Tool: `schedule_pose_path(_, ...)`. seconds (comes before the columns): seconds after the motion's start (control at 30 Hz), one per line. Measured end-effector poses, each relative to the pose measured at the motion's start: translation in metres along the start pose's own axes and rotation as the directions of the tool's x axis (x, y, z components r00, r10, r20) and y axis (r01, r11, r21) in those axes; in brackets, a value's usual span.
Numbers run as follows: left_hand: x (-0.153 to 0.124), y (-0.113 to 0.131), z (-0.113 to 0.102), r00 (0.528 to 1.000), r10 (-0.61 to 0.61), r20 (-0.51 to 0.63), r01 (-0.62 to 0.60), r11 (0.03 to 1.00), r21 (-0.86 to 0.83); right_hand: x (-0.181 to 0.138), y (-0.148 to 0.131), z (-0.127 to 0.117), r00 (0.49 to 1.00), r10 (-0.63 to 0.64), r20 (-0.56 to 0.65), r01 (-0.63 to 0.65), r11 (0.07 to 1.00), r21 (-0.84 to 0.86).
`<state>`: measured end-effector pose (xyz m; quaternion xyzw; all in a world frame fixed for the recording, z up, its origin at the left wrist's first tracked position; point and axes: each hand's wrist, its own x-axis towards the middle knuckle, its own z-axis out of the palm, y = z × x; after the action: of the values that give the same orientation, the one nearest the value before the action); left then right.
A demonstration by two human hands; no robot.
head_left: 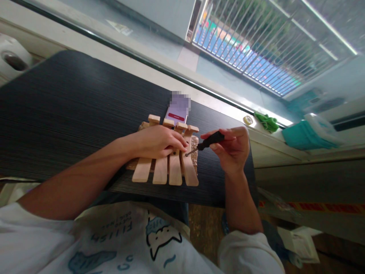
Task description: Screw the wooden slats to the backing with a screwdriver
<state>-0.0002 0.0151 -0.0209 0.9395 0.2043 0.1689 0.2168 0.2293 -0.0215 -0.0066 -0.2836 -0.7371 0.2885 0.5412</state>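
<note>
our left hand likely steadies long pale wooden slats, grip unclear; right hand pinches a black-handled metal screwdriver.

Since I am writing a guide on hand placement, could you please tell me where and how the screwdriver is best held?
Probably by the thick black handle of the screwdriver, coming from the person's right, as the right hand does. The handle points rightward, clear of the rightmost wooden slat, where the tip is; the thin metal shaft offers little to grip.
</note>
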Motion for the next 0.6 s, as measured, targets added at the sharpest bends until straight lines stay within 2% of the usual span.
schedule_pose_path(0.33,0.0003,0.0026,-0.001,1.0,-0.023,0.009,0.023,1.0,0.003,0.0008,0.0073,0.0071,0.978,-0.141,-0.157,0.139,0.99,-0.025)
schedule_pose_path(0.6,0.0002,0.0033,-0.0012,1.0,-0.028,0.006,0.028,1.0,0.001,0.0022,0.006,0.0095,0.951,-0.22,-0.215,0.184,0.967,-0.178)
